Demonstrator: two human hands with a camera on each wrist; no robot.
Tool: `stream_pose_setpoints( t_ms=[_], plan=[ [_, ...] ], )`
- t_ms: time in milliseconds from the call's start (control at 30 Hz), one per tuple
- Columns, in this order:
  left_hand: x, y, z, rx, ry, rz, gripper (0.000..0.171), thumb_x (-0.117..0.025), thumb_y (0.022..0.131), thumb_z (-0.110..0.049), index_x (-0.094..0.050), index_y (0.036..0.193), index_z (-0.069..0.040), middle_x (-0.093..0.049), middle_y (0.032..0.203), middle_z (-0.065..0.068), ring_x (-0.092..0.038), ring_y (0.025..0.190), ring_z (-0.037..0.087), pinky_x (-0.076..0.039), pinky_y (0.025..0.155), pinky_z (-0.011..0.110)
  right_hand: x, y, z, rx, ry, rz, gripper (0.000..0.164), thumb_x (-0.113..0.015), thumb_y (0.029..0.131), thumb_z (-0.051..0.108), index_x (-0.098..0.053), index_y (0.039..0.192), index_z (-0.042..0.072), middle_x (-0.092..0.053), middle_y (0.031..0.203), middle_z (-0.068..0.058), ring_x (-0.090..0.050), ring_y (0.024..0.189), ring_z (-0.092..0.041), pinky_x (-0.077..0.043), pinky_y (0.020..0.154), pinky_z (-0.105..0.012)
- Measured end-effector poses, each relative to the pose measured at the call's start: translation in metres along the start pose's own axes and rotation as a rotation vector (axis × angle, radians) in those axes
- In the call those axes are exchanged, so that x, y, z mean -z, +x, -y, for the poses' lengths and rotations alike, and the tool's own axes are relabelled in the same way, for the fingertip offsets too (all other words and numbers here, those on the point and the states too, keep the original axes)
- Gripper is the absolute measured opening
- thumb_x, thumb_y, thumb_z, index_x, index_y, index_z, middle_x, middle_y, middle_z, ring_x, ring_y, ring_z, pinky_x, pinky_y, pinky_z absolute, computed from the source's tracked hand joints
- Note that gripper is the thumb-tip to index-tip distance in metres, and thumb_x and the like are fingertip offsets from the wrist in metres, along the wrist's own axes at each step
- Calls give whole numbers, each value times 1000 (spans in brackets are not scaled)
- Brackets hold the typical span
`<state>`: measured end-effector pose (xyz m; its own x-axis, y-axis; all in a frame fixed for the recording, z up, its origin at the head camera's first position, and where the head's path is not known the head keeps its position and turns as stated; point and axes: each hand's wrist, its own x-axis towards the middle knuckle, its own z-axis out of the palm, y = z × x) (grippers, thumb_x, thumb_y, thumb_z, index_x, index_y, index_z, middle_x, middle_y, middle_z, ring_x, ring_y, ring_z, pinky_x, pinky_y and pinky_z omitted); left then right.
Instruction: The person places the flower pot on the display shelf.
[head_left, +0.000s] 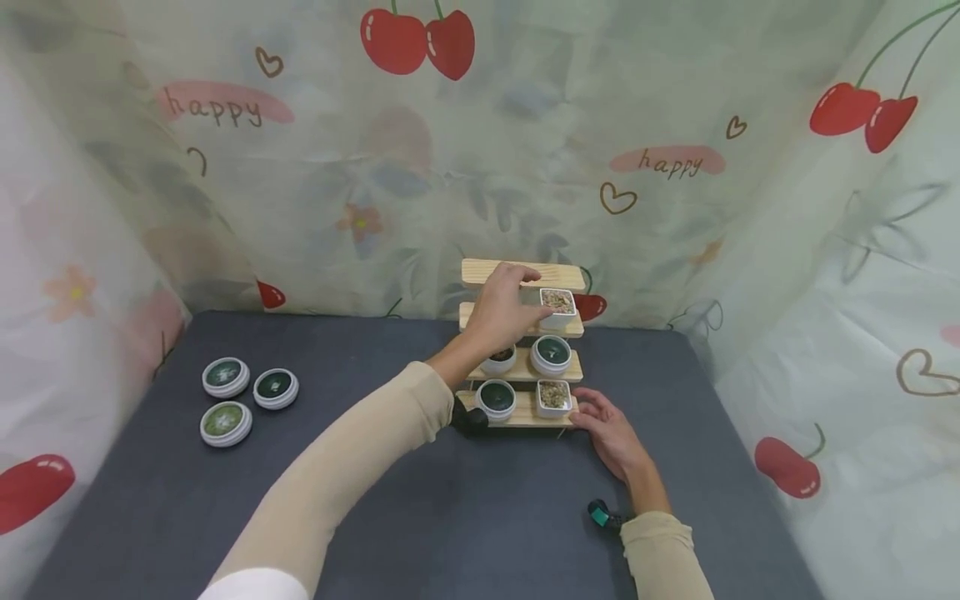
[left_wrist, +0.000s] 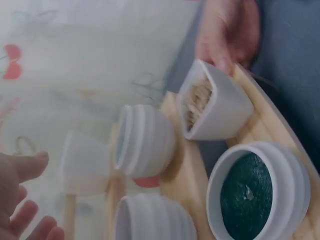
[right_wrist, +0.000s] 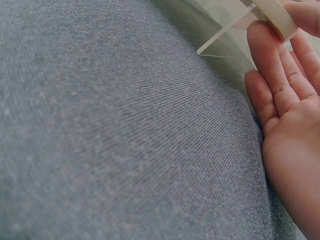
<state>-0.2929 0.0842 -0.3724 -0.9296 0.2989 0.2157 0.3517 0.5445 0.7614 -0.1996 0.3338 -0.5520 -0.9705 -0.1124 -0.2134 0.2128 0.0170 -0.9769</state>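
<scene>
Plainly, the left hand (head_left: 506, 307), grip wide, hovers at nine o'clock from the topmost pot (head_left: 559, 305); the right hand (head_left: 611, 433) pinches the wooden rack (head_left: 562, 274) at five o'clock.

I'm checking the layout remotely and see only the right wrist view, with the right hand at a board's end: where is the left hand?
Observer: In the head view, the left hand is beside the upper square pot, on the stand's second tier from the top.
Operator: Which pot is nearest the right hand?
Observer: The lower square pot, at the right end of the bottom tier.
Operator: Any pots off the stand?
Observer: Yes, three round pots sit on the table, left of the stand in the head view.
</scene>
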Motion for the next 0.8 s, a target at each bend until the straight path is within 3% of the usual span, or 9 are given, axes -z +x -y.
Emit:
stream_pose_setpoints(
  t_ms=[200, 500, 800],
  plan=[
    [23, -14, 10, -28, -72, -68, 56, -81, 89, -29, -59, 139, -14, -55, 139, 5, -56, 126, 27, -51, 102, 41, 0, 3, 0, -12, -9, -15, 57, -70, 97, 15, -41, 146, 8, -70, 99, 8, -67, 96, -6, -49, 93, -18],
    [48, -53, 45, -16, -121, -110, 59, -81, 88, -32, -59, 139, -15, -57, 137, 7, -56, 128, 29, -49, 106, 45, -5, 3, -2, -14, -14, -16, 58, -70, 96, 15, -41, 145, 7, -70, 99, 9, -66, 96, -6, -48, 92, -18],
    [62, -95, 90, 67, -114, -169, 59, -82, 88, -33, -57, 140, -17, -55, 138, 6, -54, 131, 29, -48, 107, 48, -4, 2, -6, -19, -15, -47, 53, -70, 96, 15, -44, 142, 11, -70, 98, 10, -66, 95, -4, -48, 92, -17]
  ],
)
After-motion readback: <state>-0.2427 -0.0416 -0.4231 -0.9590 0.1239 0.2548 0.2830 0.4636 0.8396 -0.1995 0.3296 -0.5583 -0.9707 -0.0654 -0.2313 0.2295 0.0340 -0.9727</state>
